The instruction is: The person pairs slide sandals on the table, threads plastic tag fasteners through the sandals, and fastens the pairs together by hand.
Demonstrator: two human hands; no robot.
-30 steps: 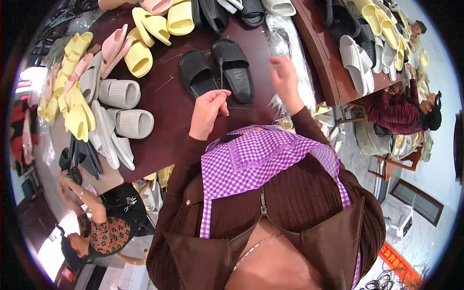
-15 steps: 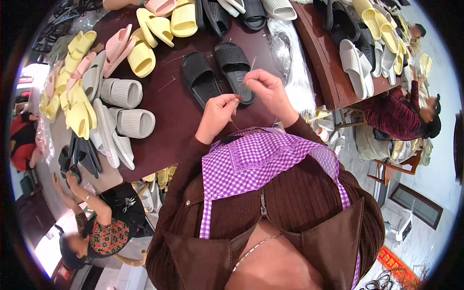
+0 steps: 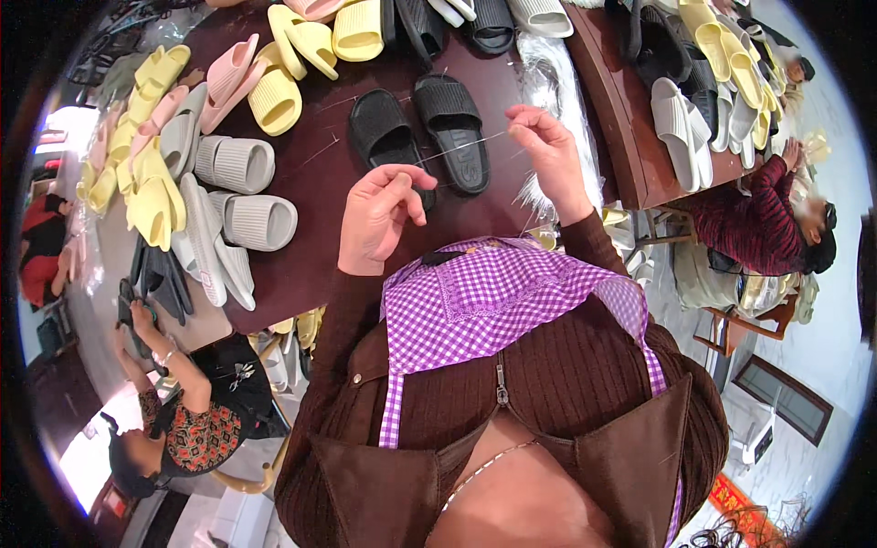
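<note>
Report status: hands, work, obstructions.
Right hand pinching thin, pale, straight strand, stretched toward left hand; left grip unclear. Two black ribbed slide sandals beneath. Nothing visibly blocking the strand.

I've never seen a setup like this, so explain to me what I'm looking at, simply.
There is no machine here, just a person's two bare hands. The camera sits on that person's head and looks down, so the picture's left is their left. Its wide, round lens bends straight edges near the rim. Below the hands you see the wearer's purple checked apron.

The left hand and right hand pinch a thin strand between them. Behind it, a pair of black slippers lies on the dark table. Around them are yellow slippers, grey slippers and a bundle of white strands. Another person is at lower left.
</note>
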